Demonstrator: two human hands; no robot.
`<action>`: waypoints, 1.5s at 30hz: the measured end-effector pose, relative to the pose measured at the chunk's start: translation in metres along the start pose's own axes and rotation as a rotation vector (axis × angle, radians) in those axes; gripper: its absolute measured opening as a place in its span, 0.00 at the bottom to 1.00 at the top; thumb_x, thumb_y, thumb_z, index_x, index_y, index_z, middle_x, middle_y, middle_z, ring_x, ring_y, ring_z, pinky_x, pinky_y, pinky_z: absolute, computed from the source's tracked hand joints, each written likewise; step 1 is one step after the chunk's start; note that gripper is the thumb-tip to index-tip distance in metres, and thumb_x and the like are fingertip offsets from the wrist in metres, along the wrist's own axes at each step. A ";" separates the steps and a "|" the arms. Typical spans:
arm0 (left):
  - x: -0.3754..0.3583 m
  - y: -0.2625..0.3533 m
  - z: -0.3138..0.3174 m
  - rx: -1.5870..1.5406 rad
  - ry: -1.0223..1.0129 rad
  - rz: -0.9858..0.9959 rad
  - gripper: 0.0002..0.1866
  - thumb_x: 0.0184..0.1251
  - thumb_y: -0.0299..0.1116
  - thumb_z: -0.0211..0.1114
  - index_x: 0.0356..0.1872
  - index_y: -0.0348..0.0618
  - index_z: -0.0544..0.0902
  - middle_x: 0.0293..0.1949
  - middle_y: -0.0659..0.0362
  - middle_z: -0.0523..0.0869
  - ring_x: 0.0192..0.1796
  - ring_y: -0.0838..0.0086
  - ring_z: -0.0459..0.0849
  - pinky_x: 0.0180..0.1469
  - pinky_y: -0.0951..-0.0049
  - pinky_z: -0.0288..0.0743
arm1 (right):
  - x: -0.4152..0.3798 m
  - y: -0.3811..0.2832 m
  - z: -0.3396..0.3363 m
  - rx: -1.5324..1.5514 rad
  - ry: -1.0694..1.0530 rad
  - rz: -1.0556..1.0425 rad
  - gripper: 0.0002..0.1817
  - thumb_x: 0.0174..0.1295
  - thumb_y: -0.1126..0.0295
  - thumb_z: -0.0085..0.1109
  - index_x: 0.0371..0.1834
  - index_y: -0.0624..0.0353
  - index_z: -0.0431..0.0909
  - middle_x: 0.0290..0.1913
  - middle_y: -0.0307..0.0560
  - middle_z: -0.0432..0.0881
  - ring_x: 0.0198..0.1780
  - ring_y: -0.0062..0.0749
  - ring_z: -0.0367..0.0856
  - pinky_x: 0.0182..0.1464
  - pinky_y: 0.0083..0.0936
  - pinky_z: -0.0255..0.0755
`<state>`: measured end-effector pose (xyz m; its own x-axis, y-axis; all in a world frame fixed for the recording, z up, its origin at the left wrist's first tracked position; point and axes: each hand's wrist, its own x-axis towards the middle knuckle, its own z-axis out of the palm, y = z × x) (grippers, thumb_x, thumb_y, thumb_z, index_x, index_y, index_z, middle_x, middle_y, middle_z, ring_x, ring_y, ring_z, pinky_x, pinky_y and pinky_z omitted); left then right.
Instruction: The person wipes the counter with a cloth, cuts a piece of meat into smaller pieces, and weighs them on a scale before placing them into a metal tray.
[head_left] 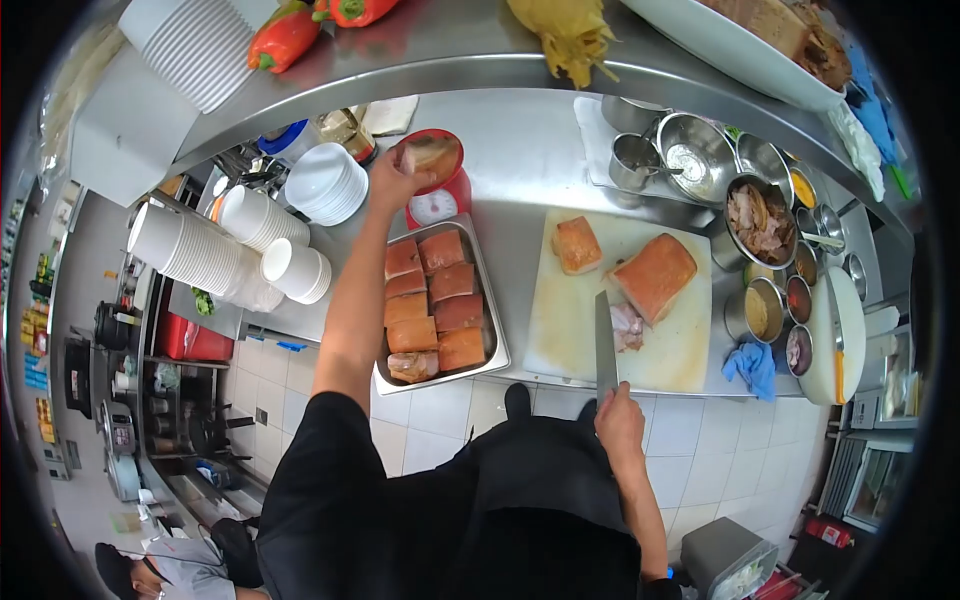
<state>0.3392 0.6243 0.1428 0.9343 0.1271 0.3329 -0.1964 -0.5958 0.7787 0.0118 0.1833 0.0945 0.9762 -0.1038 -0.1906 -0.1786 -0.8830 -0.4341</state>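
My left hand (393,182) reaches to the red kitchen scale (458,188), its fingers closed on the left end of a piece of pork belly (432,158) in the scale's pan. My right hand (620,420) grips the handle of a large knife (606,345), whose blade points away over the front edge of the white cutting board (560,340). On that board lie a big skin-on slab of pork (655,275), a smaller block of pork (577,246) and a pale meat scrap (627,328) beside the blade. Below the scale, a metal tray (497,345) holds several browned pork pieces.
White bowls (325,183) and stacked paper tubs (190,245) stand at left. Metal bowls (697,150) and a pot of cooked meat (760,220) crowd the right, near a blue cloth (750,370). A steel shelf (440,75) spans the back. Another person (185,565) is at lower left.
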 end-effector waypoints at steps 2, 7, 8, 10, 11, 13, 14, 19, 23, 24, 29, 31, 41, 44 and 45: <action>-0.026 0.026 0.010 -0.175 -0.112 -0.012 0.32 0.40 0.35 0.79 0.52 0.37 0.80 0.47 0.53 0.86 0.49 0.70 0.84 0.55 0.70 0.75 | 0.002 0.003 -0.001 0.029 0.001 -0.012 0.17 0.68 0.67 0.49 0.50 0.73 0.70 0.25 0.68 0.81 0.30 0.64 0.82 0.33 0.54 0.75; -0.133 0.132 0.075 -0.734 -0.703 -0.298 0.29 0.49 0.21 0.65 0.57 0.43 0.76 0.45 0.57 0.85 0.42 0.75 0.83 0.48 0.74 0.76 | 0.010 0.022 0.005 0.097 -0.027 -0.047 0.20 0.68 0.66 0.48 0.53 0.76 0.71 0.27 0.69 0.81 0.33 0.65 0.82 0.38 0.53 0.75; -0.148 0.129 0.097 -0.756 -0.749 -0.318 0.29 0.49 0.21 0.65 0.57 0.43 0.76 0.45 0.57 0.85 0.42 0.75 0.83 0.48 0.74 0.76 | 0.014 0.026 0.003 0.145 -0.055 -0.018 0.20 0.68 0.65 0.48 0.53 0.74 0.72 0.30 0.70 0.81 0.35 0.66 0.81 0.41 0.53 0.75; -0.181 0.106 0.142 -0.593 -1.101 -0.415 0.35 0.43 0.21 0.63 0.61 0.46 0.72 0.48 0.61 0.82 0.50 0.75 0.79 0.56 0.74 0.71 | 0.017 0.030 -0.009 0.173 -0.102 -0.050 0.18 0.68 0.65 0.48 0.50 0.72 0.73 0.35 0.70 0.82 0.39 0.64 0.81 0.42 0.53 0.74; -0.194 0.092 0.163 -0.552 -1.170 -0.377 0.33 0.44 0.23 0.64 0.59 0.44 0.74 0.47 0.61 0.82 0.49 0.75 0.80 0.54 0.74 0.72 | 0.016 0.034 -0.007 0.188 -0.051 -0.081 0.18 0.68 0.65 0.49 0.49 0.72 0.72 0.28 0.70 0.81 0.35 0.66 0.81 0.39 0.53 0.74; -0.218 0.112 0.181 -0.311 -1.146 -0.358 0.31 0.44 0.24 0.65 0.57 0.42 0.75 0.47 0.59 0.82 0.49 0.75 0.80 0.53 0.74 0.73 | 0.007 0.030 -0.034 0.181 -0.125 -0.059 0.18 0.68 0.66 0.49 0.49 0.73 0.71 0.29 0.68 0.81 0.34 0.65 0.81 0.39 0.53 0.74; -0.225 0.118 0.178 -0.068 -1.055 -0.321 0.29 0.45 0.26 0.65 0.56 0.40 0.76 0.46 0.58 0.83 0.48 0.74 0.80 0.51 0.74 0.74 | 0.006 0.023 -0.047 0.168 -0.195 -0.099 0.17 0.68 0.66 0.48 0.50 0.73 0.71 0.30 0.66 0.82 0.34 0.63 0.82 0.38 0.54 0.75; -0.247 0.152 0.171 0.018 -0.769 -0.150 0.27 0.49 0.31 0.65 0.56 0.38 0.77 0.48 0.49 0.84 0.46 0.64 0.85 0.51 0.68 0.78 | -0.002 0.014 -0.065 0.159 -0.276 -0.057 0.16 0.67 0.69 0.47 0.48 0.75 0.70 0.28 0.70 0.82 0.34 0.64 0.83 0.39 0.52 0.77; -0.269 0.133 0.181 0.023 -0.618 -0.031 0.26 0.47 0.29 0.61 0.53 0.40 0.78 0.44 0.48 0.83 0.48 0.56 0.82 0.53 0.65 0.75 | -0.004 0.014 -0.079 0.148 -0.342 -0.084 0.15 0.66 0.70 0.47 0.46 0.76 0.70 0.27 0.69 0.81 0.34 0.63 0.83 0.38 0.52 0.77; -0.272 0.133 0.183 0.022 -0.556 0.030 0.25 0.46 0.28 0.60 0.52 0.41 0.78 0.41 0.48 0.82 0.48 0.54 0.80 0.53 0.63 0.74 | -0.003 0.012 -0.084 0.151 -0.402 -0.091 0.14 0.62 0.73 0.47 0.45 0.76 0.70 0.30 0.70 0.82 0.35 0.63 0.84 0.40 0.51 0.78; -0.275 0.135 0.188 0.025 -0.484 0.077 0.25 0.43 0.26 0.59 0.49 0.41 0.79 0.37 0.48 0.80 0.46 0.52 0.78 0.52 0.61 0.73 | 0.004 -0.001 -0.103 0.140 -0.566 -0.095 0.12 0.58 0.77 0.45 0.43 0.75 0.69 0.32 0.72 0.82 0.37 0.63 0.84 0.43 0.50 0.78; -0.275 0.135 0.189 0.021 -0.462 0.101 0.24 0.43 0.26 0.59 0.49 0.40 0.79 0.37 0.48 0.79 0.44 0.52 0.77 0.51 0.60 0.73 | 0.007 -0.004 -0.100 0.162 -0.560 -0.095 0.12 0.58 0.78 0.44 0.42 0.75 0.69 0.32 0.72 0.82 0.37 0.63 0.84 0.42 0.51 0.77; -0.279 0.128 0.190 0.011 -0.469 0.135 0.24 0.41 0.27 0.59 0.47 0.36 0.78 0.39 0.47 0.79 0.45 0.49 0.78 0.52 0.59 0.73 | 0.020 -0.008 -0.012 0.103 -0.360 -0.097 0.12 0.59 0.76 0.49 0.44 0.73 0.69 0.26 0.60 0.84 0.31 0.54 0.86 0.34 0.45 0.80; -0.283 0.132 0.188 0.102 -0.410 0.141 0.28 0.44 0.30 0.61 0.53 0.36 0.75 0.45 0.44 0.78 0.50 0.48 0.77 0.56 0.57 0.72 | 0.029 0.008 -0.018 0.150 -0.332 -0.100 0.14 0.60 0.74 0.48 0.47 0.72 0.69 0.27 0.61 0.84 0.32 0.55 0.86 0.36 0.46 0.80; -0.288 0.137 0.188 0.168 -0.307 0.131 0.32 0.46 0.32 0.63 0.59 0.37 0.72 0.49 0.42 0.76 0.52 0.48 0.76 0.57 0.56 0.72 | 0.037 0.021 -0.014 0.113 -0.360 -0.090 0.16 0.60 0.74 0.47 0.49 0.72 0.70 0.27 0.63 0.84 0.33 0.57 0.85 0.37 0.49 0.79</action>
<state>0.0991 0.3565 0.0537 0.9551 -0.1875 0.2294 -0.2928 -0.7166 0.6331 0.0460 0.1544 0.0903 0.8867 0.1569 -0.4350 -0.1260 -0.8231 -0.5538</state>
